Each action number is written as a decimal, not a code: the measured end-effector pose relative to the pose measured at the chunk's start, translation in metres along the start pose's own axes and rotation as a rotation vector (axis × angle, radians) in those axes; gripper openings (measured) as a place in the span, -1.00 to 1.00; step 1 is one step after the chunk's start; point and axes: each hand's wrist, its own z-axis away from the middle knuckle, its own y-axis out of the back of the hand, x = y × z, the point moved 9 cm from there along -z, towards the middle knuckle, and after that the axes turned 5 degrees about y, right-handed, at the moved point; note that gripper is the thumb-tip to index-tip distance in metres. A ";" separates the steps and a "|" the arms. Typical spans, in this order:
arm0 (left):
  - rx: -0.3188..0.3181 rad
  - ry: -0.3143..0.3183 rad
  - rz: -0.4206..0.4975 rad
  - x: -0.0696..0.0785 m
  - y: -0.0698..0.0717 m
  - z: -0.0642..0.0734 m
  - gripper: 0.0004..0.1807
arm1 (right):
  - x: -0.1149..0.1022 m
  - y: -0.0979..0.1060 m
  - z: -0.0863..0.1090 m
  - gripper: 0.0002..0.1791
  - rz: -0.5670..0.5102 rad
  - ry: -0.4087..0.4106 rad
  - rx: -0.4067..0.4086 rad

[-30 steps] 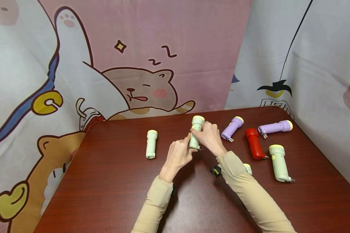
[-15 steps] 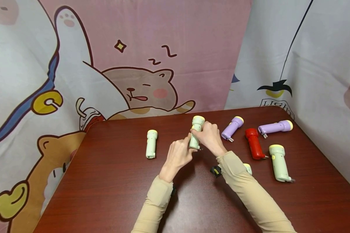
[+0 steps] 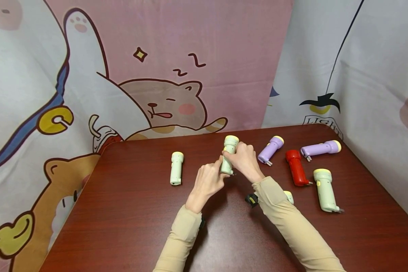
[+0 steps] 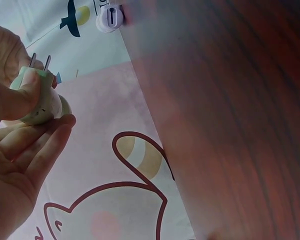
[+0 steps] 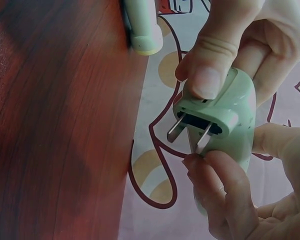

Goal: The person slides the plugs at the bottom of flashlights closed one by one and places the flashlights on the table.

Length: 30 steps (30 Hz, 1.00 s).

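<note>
Left hand point(image 3: 207, 178) grips the green flashlight point(image 3: 229, 146) from seven o'clock, right hand point(image 3: 245, 160) from four; the two-sided hold presumably steadies it, leaving its prongs point(image 5: 204, 140) exposed.

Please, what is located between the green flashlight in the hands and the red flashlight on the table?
In the head view, the right hand comes first, holding the green flashlight; then a purple flashlight lies before the red flashlight.

Left hand point(image 3: 206, 181) grips pale green flashlight point(image 3: 227, 164) by lower end; right hand point(image 3: 246, 160) holds it nearer the head. I see second green flashlight point(image 3: 176, 170) left of left hand. Right of right hand: nearer purple flashlight point(image 3: 270, 150), red flashlight point(image 3: 296, 169), farther purple flashlight point(image 3: 320, 149).
</note>
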 end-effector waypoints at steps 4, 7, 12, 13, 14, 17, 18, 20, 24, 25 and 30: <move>-0.005 -0.003 0.004 0.000 0.000 0.000 -0.40 | 0.000 0.000 0.000 -0.60 0.000 -0.001 -0.002; -0.012 -0.005 0.010 0.000 -0.001 0.000 -0.41 | 0.001 0.000 0.000 -0.60 -0.003 -0.006 -0.004; -0.021 -0.006 0.025 0.000 -0.001 0.000 -0.40 | 0.001 0.000 0.000 -0.60 0.001 -0.010 -0.005; -0.020 -0.008 0.028 0.000 -0.001 0.000 -0.40 | 0.001 0.000 0.000 -0.60 0.003 -0.009 -0.005; -0.021 -0.010 0.031 -0.001 -0.001 0.000 -0.41 | 0.001 0.000 0.000 -0.60 0.004 -0.009 -0.004; -0.025 -0.018 0.036 0.000 -0.001 0.000 -0.41 | 0.002 0.000 0.000 -0.60 0.004 -0.007 -0.002; -0.027 -0.021 0.037 0.000 -0.002 0.000 -0.41 | 0.002 0.000 0.000 -0.60 0.004 -0.007 -0.001; -0.027 -0.023 0.038 0.000 -0.001 0.000 -0.42 | 0.002 0.001 0.000 -0.60 0.003 -0.007 0.000; -0.022 -0.029 0.042 0.000 0.000 0.000 -0.42 | 0.001 0.001 0.000 -0.60 0.002 -0.006 0.002; -0.020 -0.030 0.043 0.000 0.000 0.000 -0.43 | 0.001 0.001 0.000 -0.60 0.002 -0.004 0.001; -0.023 -0.034 0.051 0.000 0.000 0.001 -0.42 | 0.001 0.001 0.000 -0.60 0.004 -0.004 -0.001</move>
